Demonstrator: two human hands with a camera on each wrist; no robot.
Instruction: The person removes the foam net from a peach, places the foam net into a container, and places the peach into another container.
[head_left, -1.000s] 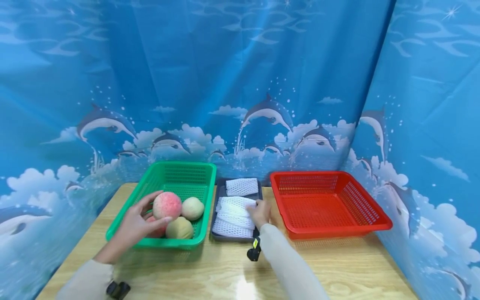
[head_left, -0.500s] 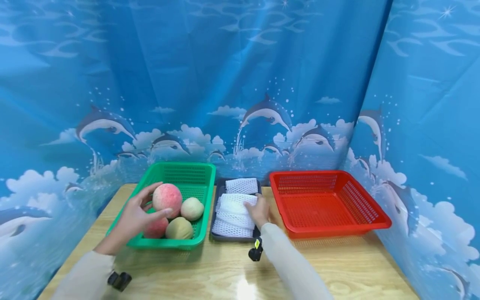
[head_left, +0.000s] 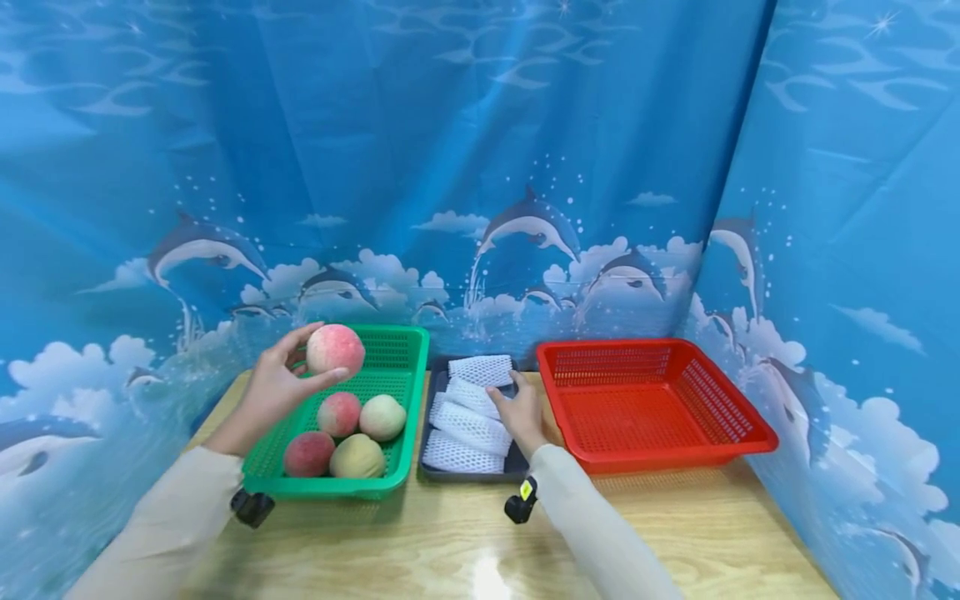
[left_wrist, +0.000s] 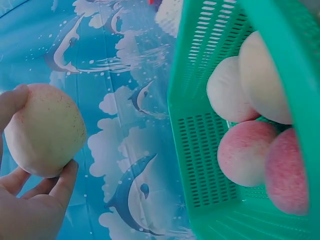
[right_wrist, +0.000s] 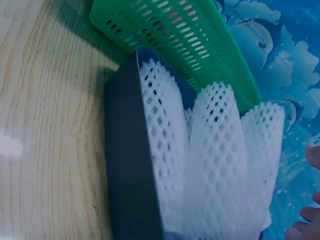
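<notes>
My left hand [head_left: 273, 383] grips a pink-and-cream peach [head_left: 335, 350] above the left part of the green basket [head_left: 416, 400]. In the left wrist view, thumb and fingers curl round this peach [left_wrist: 47, 131]. Several more peaches lie in the basket, among them a dark pink one [head_left: 309, 454] and a yellowish one [head_left: 357, 457]. My right hand [head_left: 521, 414] hovers at the right side of a dark tray [head_left: 513, 471] of white foam net sleeves [head_left: 471, 427]. Its thumb and fingers are spread apart. The right wrist view shows its fingertips [right_wrist: 312, 215] apart from the sleeves.
A red basket [head_left: 652, 458] stands on the wooden table [head_left: 420, 542], right of the tray. The green basket stands close on the tray's left. Behind the table hangs a blue dolphin-print curtain [head_left: 420, 150].
My left hand has lifted the peach up out of the basket. My right hand's fingers have come off the sleeve they were touching and spread, and the upper sleeves have shifted.
</notes>
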